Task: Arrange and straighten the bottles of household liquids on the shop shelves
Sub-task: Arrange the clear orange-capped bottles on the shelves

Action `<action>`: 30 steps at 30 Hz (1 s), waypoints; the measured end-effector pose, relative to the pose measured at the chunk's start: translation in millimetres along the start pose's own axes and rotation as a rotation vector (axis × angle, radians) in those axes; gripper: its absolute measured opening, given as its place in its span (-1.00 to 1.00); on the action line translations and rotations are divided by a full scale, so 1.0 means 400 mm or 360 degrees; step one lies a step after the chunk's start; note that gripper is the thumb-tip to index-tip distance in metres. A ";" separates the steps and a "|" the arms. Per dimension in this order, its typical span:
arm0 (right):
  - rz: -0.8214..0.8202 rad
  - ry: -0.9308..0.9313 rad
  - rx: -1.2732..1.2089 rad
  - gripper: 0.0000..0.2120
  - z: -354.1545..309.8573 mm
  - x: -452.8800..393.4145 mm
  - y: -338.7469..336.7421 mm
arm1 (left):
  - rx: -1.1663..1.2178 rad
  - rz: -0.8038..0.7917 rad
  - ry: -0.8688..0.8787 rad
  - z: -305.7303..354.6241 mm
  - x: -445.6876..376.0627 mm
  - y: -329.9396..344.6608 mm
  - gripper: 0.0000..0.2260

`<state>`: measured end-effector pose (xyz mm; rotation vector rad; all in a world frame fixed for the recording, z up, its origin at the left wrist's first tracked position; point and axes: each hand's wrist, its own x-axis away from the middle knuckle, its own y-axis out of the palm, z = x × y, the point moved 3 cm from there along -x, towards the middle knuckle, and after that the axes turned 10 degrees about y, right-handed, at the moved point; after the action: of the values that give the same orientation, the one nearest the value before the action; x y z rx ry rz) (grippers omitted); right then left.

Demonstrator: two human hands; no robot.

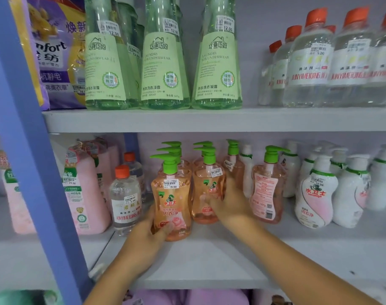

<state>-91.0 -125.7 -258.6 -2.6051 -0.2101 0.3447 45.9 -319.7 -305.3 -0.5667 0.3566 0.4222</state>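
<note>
On the lower shelf [209,256], pink refill pouches [86,194] are stood at the left end, beside a clear orange-capped bottle [125,199]. Just right of it, near the front edge, a peach pump bottle [171,194] is gripped low down by the left hand [148,236], thumb curled across its label. A second peach pump bottle [206,192], set slightly further back, is clasped at its right side by the right hand [229,205], fingers wrapped around it. A third peach bottle [267,190] is turned back-label outward, apart from both hands. White pump bottles [317,194] are ranged toward the right end. Green bottles [163,62] are lined along the upper shelf [209,119].
</note>
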 end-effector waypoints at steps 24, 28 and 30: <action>0.0154 -0.0139 0.1260 -0.62 -0.214 -0.223 -0.225 | -0.0050 -0.0002 0.0035 -0.004 0.000 0.014 -0.60; -0.0079 -0.0071 0.1188 -0.70 -0.214 -0.245 -0.218 | -0.0047 -0.0019 0.0060 0.012 0.004 0.016 -0.62; -0.0069 -0.0034 0.1173 -0.70 -0.209 -0.238 -0.224 | -0.0059 -0.0025 0.0063 0.022 0.006 0.017 -0.62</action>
<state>-166.0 -106.7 -124.1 -1.8683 -0.1155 0.3521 46.8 -308.9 -302.5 -0.6140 0.3828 0.4037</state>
